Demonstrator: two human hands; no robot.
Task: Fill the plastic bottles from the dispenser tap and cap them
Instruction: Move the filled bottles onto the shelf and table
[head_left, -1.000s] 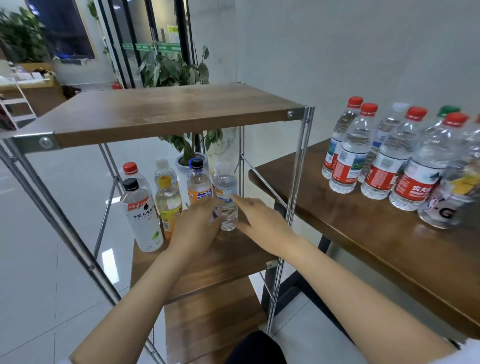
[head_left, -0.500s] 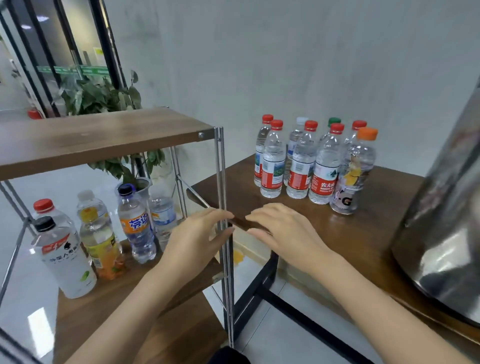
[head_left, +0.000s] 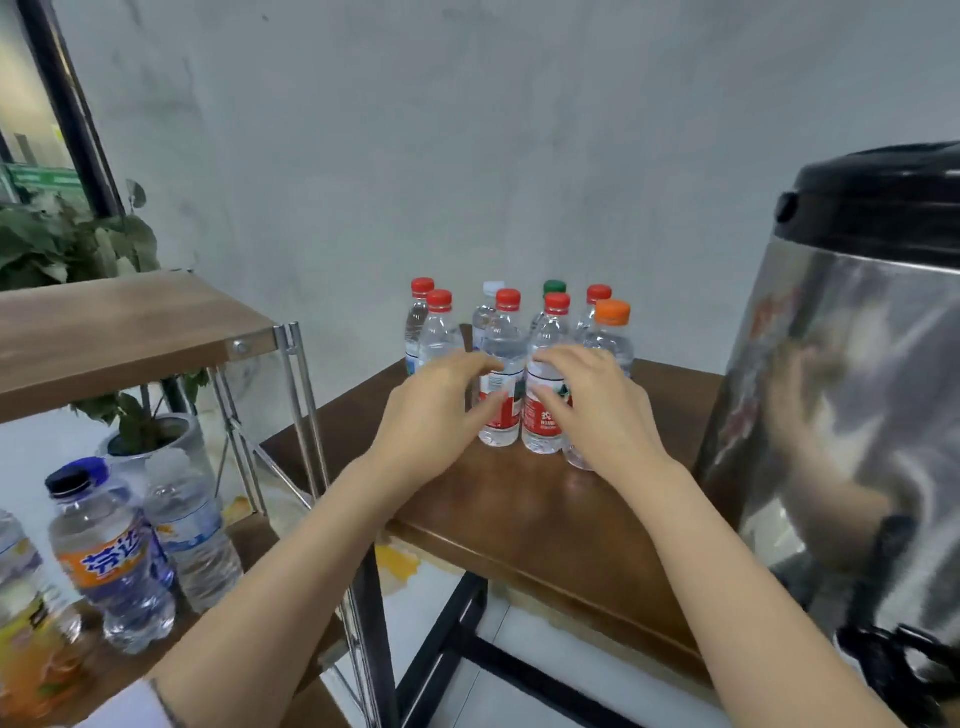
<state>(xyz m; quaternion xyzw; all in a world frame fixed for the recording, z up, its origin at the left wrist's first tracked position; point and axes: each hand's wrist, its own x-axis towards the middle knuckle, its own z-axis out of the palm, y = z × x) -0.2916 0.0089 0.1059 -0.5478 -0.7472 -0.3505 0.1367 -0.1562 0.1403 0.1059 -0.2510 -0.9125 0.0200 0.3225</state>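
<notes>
On the desk (head_left: 545, 525), my left hand (head_left: 434, 415) and right hand (head_left: 597, 410) hover by the near bottles (head_left: 500, 431), both grips wide.

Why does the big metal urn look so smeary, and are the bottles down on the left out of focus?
Head view: the steel dispenser mirrors the room, so reflections smear across its curved side; the shelf bottles at lower left are blurred near the frame edge, while the table bottles in the centre look fairly sharp; the wide lens slants the shelf post.
</notes>
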